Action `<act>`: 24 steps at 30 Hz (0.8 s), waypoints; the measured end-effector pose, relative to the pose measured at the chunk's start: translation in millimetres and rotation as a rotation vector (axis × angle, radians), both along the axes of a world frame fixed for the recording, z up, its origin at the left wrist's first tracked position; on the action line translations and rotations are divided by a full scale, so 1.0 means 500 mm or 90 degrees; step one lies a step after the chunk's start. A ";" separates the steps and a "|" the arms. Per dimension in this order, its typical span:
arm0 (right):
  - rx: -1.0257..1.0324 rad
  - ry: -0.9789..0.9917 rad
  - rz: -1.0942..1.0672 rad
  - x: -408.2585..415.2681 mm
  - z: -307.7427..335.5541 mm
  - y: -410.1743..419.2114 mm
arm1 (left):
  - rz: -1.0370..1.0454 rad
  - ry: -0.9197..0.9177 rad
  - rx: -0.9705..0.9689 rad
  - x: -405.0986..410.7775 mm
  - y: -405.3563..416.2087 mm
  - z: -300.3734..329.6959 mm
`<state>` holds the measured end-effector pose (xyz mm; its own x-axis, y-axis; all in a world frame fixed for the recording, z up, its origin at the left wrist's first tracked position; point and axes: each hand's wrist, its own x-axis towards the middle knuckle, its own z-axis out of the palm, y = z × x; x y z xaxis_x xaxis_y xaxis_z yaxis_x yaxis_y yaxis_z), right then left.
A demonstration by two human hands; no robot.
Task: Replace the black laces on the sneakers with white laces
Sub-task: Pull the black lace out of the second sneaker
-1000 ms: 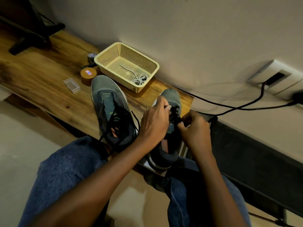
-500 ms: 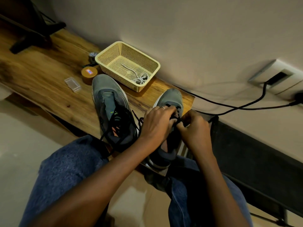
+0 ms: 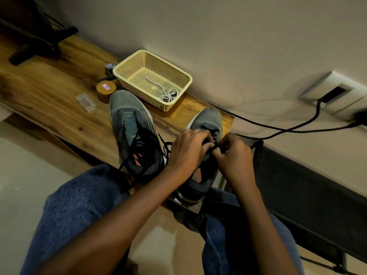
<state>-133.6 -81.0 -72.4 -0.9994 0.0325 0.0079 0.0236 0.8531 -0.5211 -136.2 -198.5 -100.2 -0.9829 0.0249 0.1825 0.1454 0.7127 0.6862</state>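
Observation:
Two grey sneakers stand on the wooden table (image 3: 59, 108). The left sneaker (image 3: 132, 126) has loose black laces (image 3: 137, 153) spilling over its sides. My left hand (image 3: 186, 151) and my right hand (image 3: 234, 155) both sit over the tongue of the right sneaker (image 3: 208, 120), fingers curled and pinching its black lace (image 3: 215, 144). My hands hide most of that shoe's eyelets. White laces (image 3: 168, 95) lie coiled in the cream mesh basket (image 3: 137, 63) beyond the shoes.
A round brown tin (image 3: 105, 90) and a small clear plastic box (image 3: 85, 99) lie left of the shoes. A black cable (image 3: 288, 130) runs from a wall socket (image 3: 335, 92) past the table's right end. A dark stand (image 3: 35, 42) occupies the far left. My jeans-clad knees fill the foreground.
Both hands slid a little down the right sneaker toward me, uncovering more of its toe and front lace rows. The left sneaker and the basket stayed put.

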 end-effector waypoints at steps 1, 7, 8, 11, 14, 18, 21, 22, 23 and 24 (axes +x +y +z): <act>-0.004 0.000 -0.003 0.001 0.000 -0.001 | 0.003 0.005 -0.013 -0.001 0.001 0.001; -0.023 0.006 -0.014 -0.001 0.001 0.001 | 0.094 -0.012 0.164 -0.003 0.002 0.000; -0.019 0.005 -0.013 -0.001 0.001 0.002 | 0.095 -0.014 0.166 -0.002 0.002 0.001; -0.008 0.006 -0.006 -0.002 -0.002 0.004 | 0.043 -0.051 0.085 -0.001 0.005 0.005; -0.004 0.008 0.000 -0.003 -0.001 0.004 | 0.017 -0.041 0.033 -0.002 0.004 0.002; -0.009 0.007 0.001 -0.001 0.000 0.004 | 0.021 -0.004 0.020 -0.001 0.003 0.009; -0.012 0.003 -0.001 0.000 0.001 0.003 | 0.010 0.002 -0.015 0.000 0.002 0.014; -0.011 0.003 -0.002 -0.001 0.001 0.002 | 0.004 -0.001 -0.040 -0.001 0.000 0.013; -0.011 0.003 -0.004 0.000 0.001 0.001 | -0.002 -0.003 -0.066 -0.003 -0.001 0.011; -0.013 0.004 -0.005 0.000 0.002 0.001 | -0.005 0.000 -0.086 -0.004 -0.003 0.009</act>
<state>-133.6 -80.6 -71.2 -0.9991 0.0410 0.0129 0.0276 0.8425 -0.5380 -138.4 -200.1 -95.8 -0.9826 0.0572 0.1766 0.1515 0.7972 0.5844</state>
